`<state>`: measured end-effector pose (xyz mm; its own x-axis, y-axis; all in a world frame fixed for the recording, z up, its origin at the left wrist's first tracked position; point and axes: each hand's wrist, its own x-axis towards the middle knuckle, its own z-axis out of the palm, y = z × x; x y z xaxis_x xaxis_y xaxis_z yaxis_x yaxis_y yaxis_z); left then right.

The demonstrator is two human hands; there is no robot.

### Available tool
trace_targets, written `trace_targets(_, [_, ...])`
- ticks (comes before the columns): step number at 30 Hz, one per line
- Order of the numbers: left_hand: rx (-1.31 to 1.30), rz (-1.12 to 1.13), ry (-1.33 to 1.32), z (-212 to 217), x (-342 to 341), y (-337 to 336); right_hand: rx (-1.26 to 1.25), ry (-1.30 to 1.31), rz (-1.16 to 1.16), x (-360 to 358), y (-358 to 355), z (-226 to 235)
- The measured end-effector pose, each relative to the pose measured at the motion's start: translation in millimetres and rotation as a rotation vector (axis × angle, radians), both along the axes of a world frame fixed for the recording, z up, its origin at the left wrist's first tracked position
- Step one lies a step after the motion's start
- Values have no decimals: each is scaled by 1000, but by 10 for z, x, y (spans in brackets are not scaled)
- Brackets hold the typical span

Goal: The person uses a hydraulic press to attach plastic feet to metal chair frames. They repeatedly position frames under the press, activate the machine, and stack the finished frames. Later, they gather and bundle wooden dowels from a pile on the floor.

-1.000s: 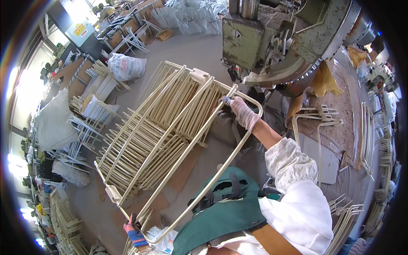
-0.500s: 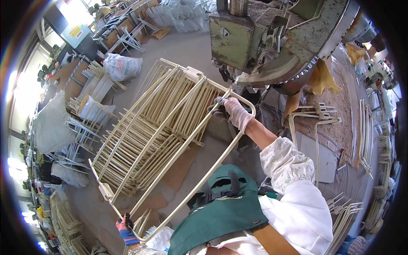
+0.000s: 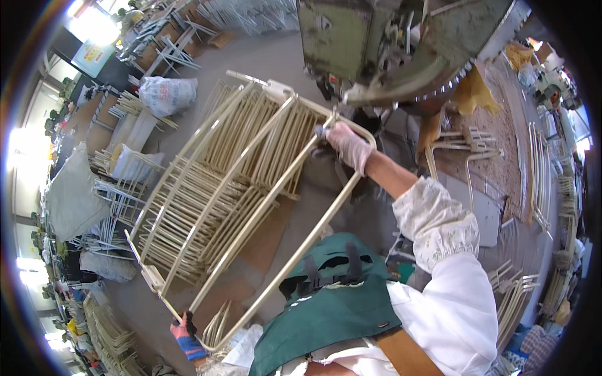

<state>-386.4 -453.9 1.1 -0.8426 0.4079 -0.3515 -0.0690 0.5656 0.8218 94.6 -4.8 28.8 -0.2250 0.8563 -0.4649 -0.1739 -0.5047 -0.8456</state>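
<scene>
I hold a cream tubular metal frame with long parallel bars and small plates on its end rails. My right hand, in a light glove, is closed on the bars by its upper right corner. At the lower left corner my left hand, in a red, blue and black glove, grips the rail; its fingers are partly hidden. Under and behind the frame lies a dense stack of similar cream bent-tube frames. The held frame slants across that stack; whether they touch I cannot tell.
A worn green machine stands ahead, right beyond my right hand. To its right are cream bent-tube parts on a dusty surface. A white sack and a pale bag sit on the left among metal racks.
The view has shifted slightly, with the machine now higher in the picture. Both hands keep their hold on the frame, which stays at about the same slant.
</scene>
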Motion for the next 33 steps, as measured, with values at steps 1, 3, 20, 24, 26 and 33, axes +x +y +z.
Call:
trace_targets(1, [-22,28,68,52,13,-22,1,-53,-3,-2,-41,36])
trace_targets(3, [-31,-50,90,-63,-229,-53,299,-519,174,135,-8,-98])
trace_targets(20, [346,-4,326,-334,-499,291,528,-598,-182,722,-24,-563])
trace_targets(24, [408,-38,283,-410,-646,169,370,-481,-195,633,-64,-447])
trace_targets(26, [350,-29,279,-352,-569,260,411,-515,-180,724,-7,-531])
trace_targets(33, [233,-24,291,-234,-568,404,369,-507,-242,617,-94,-475])
